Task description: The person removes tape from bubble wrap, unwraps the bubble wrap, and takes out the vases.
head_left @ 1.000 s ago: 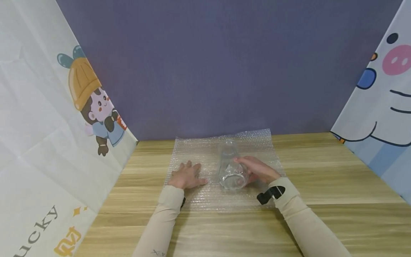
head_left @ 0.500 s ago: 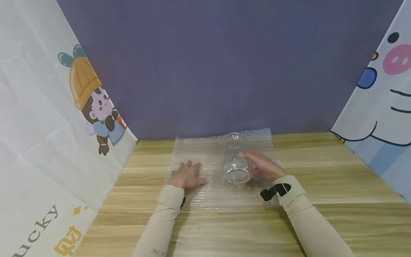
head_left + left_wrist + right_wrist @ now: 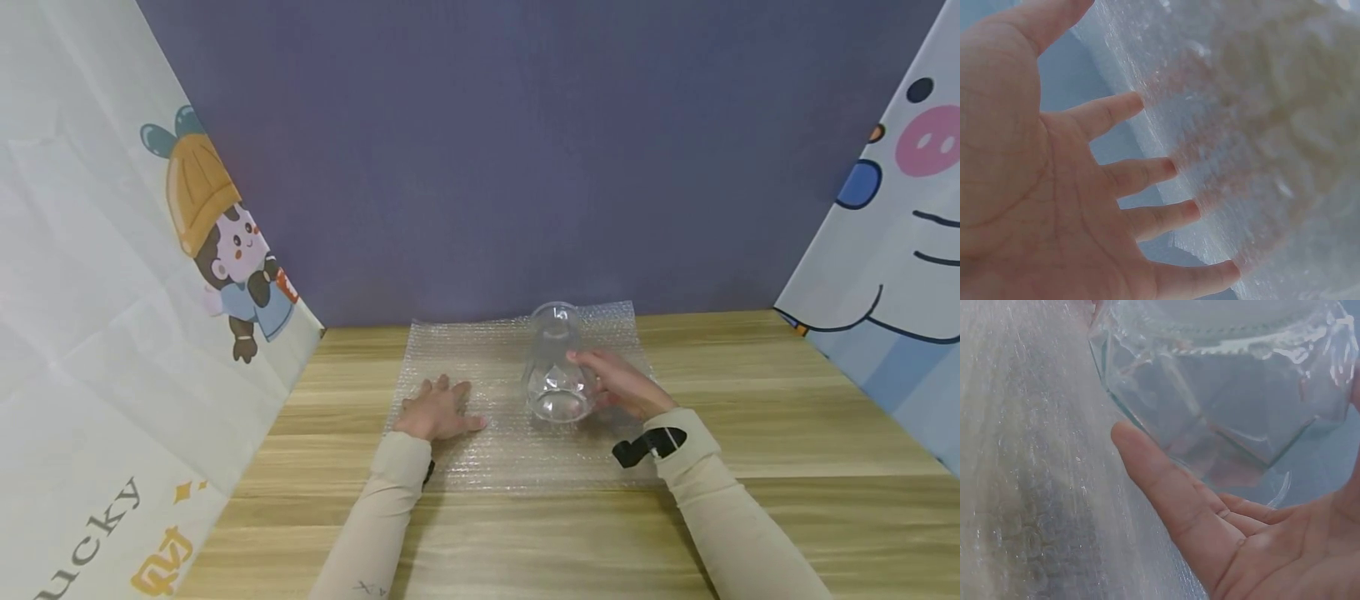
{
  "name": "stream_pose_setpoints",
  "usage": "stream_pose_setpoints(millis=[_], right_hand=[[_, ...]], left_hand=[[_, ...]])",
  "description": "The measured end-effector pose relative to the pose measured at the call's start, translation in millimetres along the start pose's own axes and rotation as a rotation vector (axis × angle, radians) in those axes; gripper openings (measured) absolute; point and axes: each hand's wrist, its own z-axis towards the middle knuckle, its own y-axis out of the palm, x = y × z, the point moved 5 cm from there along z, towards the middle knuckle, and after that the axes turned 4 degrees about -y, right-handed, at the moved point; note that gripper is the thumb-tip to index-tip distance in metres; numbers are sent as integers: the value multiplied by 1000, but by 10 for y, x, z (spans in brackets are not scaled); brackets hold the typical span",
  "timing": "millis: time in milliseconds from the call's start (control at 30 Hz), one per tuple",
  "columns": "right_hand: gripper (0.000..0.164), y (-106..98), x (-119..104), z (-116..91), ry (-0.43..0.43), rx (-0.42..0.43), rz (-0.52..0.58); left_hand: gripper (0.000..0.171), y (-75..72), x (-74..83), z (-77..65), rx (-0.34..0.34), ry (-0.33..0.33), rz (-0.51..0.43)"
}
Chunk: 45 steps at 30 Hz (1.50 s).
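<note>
A clear glass vase (image 3: 551, 362) with a faceted lower part is in my right hand (image 3: 618, 383), over the bubble wrap (image 3: 495, 458). Its thick base faces me and its rim points toward the back wall. The fingers and thumb grip the lower part from the right; in the right wrist view the hand (image 3: 1254, 544) curls round the faceted glass (image 3: 1222, 412). My left hand (image 3: 437, 412) lies flat on the left part of the wrap. The left wrist view shows its fingers spread, fingertips touching the wrap sheet (image 3: 1241, 137).
Beneath the wrap is a wood-grain table (image 3: 525, 542). A dark purple-blue wall (image 3: 525, 167) stands close behind the wrap's back edge. Printed white sheets flank the table, a cartoon child (image 3: 240, 250) on the left one and a pink snout (image 3: 928, 140) on the right.
My right hand has moved the vase a little to the right and away from me, with its rim end rising in view. My left hand and the wrap look unmoved.
</note>
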Motion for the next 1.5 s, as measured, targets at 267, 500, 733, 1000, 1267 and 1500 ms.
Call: stream_pose_setpoints(millis=[267, 500, 733, 1000, 1267, 1500], right_hand=[[71, -62, 9, -5, -30, 8, 41], [71, -82, -14, -9, -52, 0, 69], [71, -114, -20, -13, -63, 13, 87], [77, -151, -2, -15, -33, 48, 112], [76, -185, 2, -24, -51, 30, 111], [74, -214, 14, -6, -55, 31, 144]], left_hand=[[84, -3, 5, -13, 7, 8, 6], [84, -2, -3, -3, 12, 8, 15], [84, -11, 3, -11, 9, 8, 15], [83, -1, 11, -10, 0, 5, 12], [84, 13, 31, 13, -6, 1, 21], [83, 12, 49, 11, 2, 7, 16]])
